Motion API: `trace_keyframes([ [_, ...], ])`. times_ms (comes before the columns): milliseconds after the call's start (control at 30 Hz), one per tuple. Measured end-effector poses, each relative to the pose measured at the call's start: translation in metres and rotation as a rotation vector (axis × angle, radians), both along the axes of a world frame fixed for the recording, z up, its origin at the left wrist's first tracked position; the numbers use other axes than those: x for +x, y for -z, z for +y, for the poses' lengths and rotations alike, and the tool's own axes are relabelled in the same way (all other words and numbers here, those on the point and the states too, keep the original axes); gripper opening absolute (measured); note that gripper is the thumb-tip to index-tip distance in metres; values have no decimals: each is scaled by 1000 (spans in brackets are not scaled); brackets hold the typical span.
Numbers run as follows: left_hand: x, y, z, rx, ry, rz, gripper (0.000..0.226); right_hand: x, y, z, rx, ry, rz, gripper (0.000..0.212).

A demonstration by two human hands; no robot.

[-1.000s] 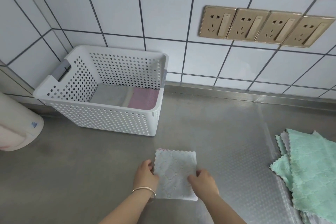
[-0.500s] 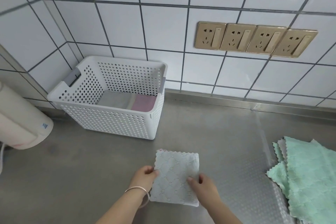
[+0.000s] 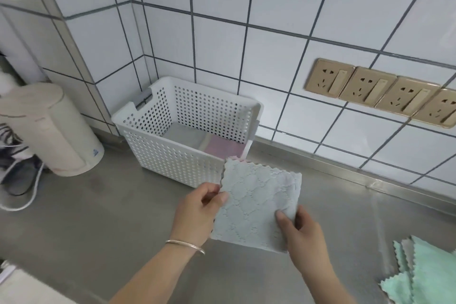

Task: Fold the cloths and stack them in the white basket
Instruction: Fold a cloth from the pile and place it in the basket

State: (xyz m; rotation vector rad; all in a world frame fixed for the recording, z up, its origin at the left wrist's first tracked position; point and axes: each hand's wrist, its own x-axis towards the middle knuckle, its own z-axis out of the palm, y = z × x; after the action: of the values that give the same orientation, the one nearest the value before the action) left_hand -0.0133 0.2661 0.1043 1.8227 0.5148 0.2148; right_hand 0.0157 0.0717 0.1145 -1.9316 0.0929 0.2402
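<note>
The folded pale grey fuzzy cloth (image 3: 259,207) is held up just near the white holey plastic basket (image 3: 187,153). It looks soft, light and floppy. The left hand (image 3: 199,212) pinches its left edge and the right hand (image 3: 299,229) pinches its near right corner, good spots to keep it folded.

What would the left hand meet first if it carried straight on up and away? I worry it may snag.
Probably the white basket: its near wall lies just beyond the left hand and folded cloth, though depth is unclear.

Quilted cloth (image 3: 259,205), perforated plastic basket (image 3: 182,153)
</note>
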Motion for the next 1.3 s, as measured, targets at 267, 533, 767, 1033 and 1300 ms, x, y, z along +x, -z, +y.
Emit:
trace_keyframes([
  [267,57,-73,108,190,35,-194,4,55,-61,105,-20,35,-164,25],
  [533,152,-86,195,453,55,-164,13,148,-55,204,-112,-26,-25,31],
  [767,220,-35,239,771,394,314,33,219,9,254,-292,-139,282,17],
  [1033,265,23,255,1119,631,684,40,251,54,289,-263,-202,625,22],
  [1300,287,60,260,1245,722,933,42,271,84,311,-315,-287,719,37],
])
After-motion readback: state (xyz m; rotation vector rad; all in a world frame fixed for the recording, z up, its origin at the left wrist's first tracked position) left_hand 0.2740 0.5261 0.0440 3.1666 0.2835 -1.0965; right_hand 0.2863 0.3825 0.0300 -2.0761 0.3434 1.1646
